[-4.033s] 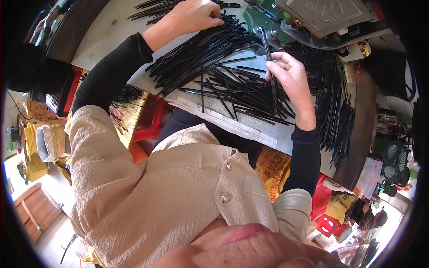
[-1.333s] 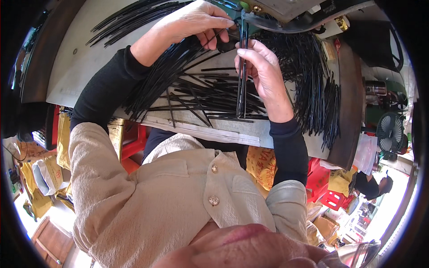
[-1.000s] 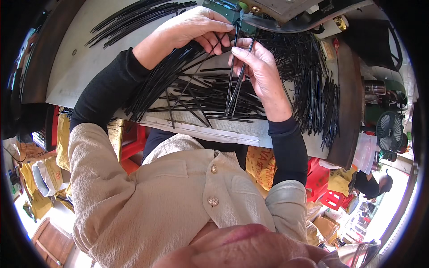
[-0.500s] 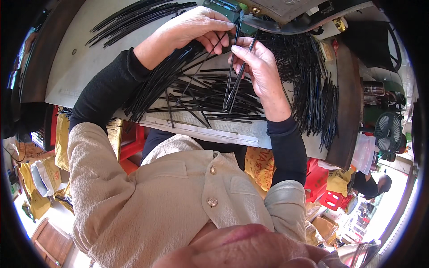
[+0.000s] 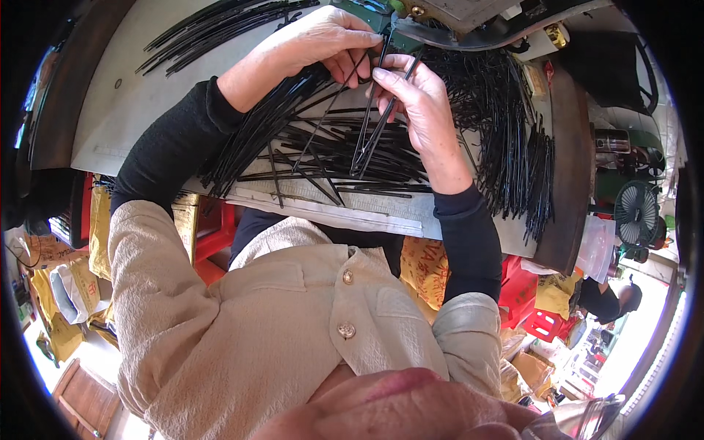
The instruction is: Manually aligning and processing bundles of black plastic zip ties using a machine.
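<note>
Here, one pale tabletop (image 5: 132, 88) and one fan (image 5: 636, 214) share our cluttered room. Our left hand (image 5: 326, 40) and right hand (image 5: 424, 103), nearly closed, pinch thin black strips (image 5: 373, 141).

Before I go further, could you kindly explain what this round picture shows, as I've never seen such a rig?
There is no robot here. A wide fisheye camera on the person's head looks down, bending straight edges near the rim. The bare left hand holds a long, thin black strip; the bare right hand pinches similar slender, glossy black strips. Loose heaps of narrow black strips lie on the pale, flat tabletop. At the top stands a grey-and-green metal machine. I cannot tell the strips' material.
</note>
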Motion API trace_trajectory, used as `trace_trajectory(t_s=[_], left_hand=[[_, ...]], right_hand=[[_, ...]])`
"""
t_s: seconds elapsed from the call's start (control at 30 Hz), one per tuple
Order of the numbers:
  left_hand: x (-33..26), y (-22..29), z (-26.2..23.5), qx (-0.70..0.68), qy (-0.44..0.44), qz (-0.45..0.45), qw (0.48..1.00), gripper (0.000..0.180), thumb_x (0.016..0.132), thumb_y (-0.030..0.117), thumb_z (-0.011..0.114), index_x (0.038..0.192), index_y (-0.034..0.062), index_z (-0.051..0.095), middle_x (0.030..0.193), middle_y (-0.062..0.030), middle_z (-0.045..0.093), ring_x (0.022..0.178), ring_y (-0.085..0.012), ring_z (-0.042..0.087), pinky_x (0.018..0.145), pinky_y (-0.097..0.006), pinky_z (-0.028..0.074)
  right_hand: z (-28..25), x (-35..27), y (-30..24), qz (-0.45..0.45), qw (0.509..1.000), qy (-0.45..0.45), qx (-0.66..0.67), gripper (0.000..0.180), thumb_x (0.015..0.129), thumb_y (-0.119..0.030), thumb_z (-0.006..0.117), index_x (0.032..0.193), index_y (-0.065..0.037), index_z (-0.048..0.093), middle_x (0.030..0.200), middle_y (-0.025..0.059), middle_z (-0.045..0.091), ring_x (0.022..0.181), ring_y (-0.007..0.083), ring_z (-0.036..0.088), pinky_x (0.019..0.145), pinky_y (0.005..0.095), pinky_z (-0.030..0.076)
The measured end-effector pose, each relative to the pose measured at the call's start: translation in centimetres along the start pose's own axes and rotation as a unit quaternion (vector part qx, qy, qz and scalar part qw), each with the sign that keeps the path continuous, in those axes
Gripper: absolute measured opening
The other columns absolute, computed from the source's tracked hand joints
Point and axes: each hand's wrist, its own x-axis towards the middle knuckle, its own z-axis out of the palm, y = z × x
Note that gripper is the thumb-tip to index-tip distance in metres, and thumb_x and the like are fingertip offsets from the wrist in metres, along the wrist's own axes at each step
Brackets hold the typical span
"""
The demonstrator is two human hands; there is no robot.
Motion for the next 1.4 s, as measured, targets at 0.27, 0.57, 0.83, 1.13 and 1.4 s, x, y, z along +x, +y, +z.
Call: trace_trajectory(t_s=[0.27, 0.57, 0.83, 1.13, 1.4], left_hand=[[0.3, 0.4, 0.2, -0.023, -0.01, -0.001, 1.0, 0.036, 0.093, 0.036, 0.053, 0.079, 0.0037, 0.063, 0.064, -0.0051, 0.062, 0.051, -0.01, 0.061, 0.049, -0.018, 0.049], [0.2, 0.4, 0.1, -0.049, -0.022, -0.005, 0.999, 0.036, 0.092, 0.034, 0.054, 0.074, 0.0037, 0.062, 0.059, -0.0049, 0.061, 0.048, -0.009, 0.059, 0.046, -0.017, 0.047], [0.5, 0.3, 0.0, -0.056, -0.013, -0.021, 0.998, 0.036, 0.092, 0.034, 0.055, 0.074, 0.0038, 0.062, 0.059, -0.0042, 0.06, 0.046, -0.0081, 0.058, 0.042, -0.018, 0.046], [0.1, 1.9, 0.0, -0.04, -0.037, -0.04, 0.998, 0.035, 0.094, 0.029, 0.054, 0.082, -0.0018, 0.064, 0.059, -0.0053, 0.061, 0.046, -0.0115, 0.058, 0.042, -0.022, 0.047], [-1.7, 1.4, -0.3, 0.404, -0.046, 0.212, 0.889, 0.024, 0.089, 0.021, 0.057, 0.085, -0.0005, 0.068, 0.061, -0.0064, 0.062, 0.057, -0.0126, 0.062, 0.052, -0.025, 0.048]], right_hand=[[-0.6, 0.1, -0.2, -0.003, 1.0, -0.01, -0.011, 0.026, 0.085, -0.017, 0.064, 0.102, 0.001, 0.057, 0.074, 0.0063, 0.064, 0.056, 0.0074, 0.057, 0.044, 0.0173, 0.041], [-0.3, 0.2, 0.0, 0.029, 0.998, -0.001, 0.056, 0.022, 0.084, -0.016, 0.064, 0.099, -0.002, 0.058, 0.073, 0.0055, 0.064, 0.056, 0.0072, 0.055, 0.046, 0.0182, 0.041], [-0.2, 0.0, -0.3, 0.052, 0.992, -0.004, 0.115, 0.02, 0.085, -0.017, 0.063, 0.097, -0.003, 0.058, 0.072, 0.0042, 0.062, 0.054, 0.0071, 0.054, 0.049, 0.0183, 0.042], [-0.8, -0.6, -0.6, 0.054, 0.984, -0.083, 0.148, 0.023, 0.088, -0.025, 0.062, 0.095, -0.004, 0.059, 0.064, -0.0008, 0.054, 0.048, 0.0047, 0.046, 0.041, 0.0174, 0.032], [-4.3, -4.5, -3.1, 0.1, 0.994, -0.007, -0.04, 0.028, 0.089, -0.028, 0.06, 0.099, -0.002, 0.058, 0.061, -0.0018, 0.051, 0.046, 0.0015, 0.04, 0.041, 0.0157, 0.027]])
